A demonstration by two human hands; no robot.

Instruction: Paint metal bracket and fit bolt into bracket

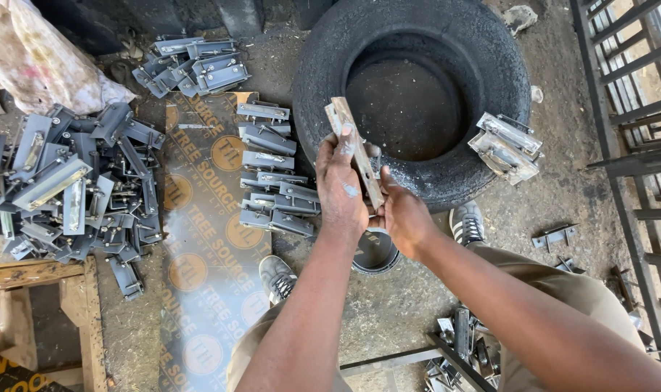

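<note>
Metal bar (356,149), flat and rusty, sits upright over the tyre (417,94); our left hand (341,189) grips its middle, our right hand (403,216) pinches the lower end. We judge it mid-inspection; next calls for a firm hold near the bracket stack (272,174) on the floor.

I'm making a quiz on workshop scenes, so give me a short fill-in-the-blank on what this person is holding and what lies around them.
1. Both hands, the left hand and the right hand, hold one flat metal ___.
2. Beyond the hands lies a black rubber ___.
3. A few metal brackets rest on the tyre's ___ side in the picture.

Missing words: bar; tyre; right
</note>
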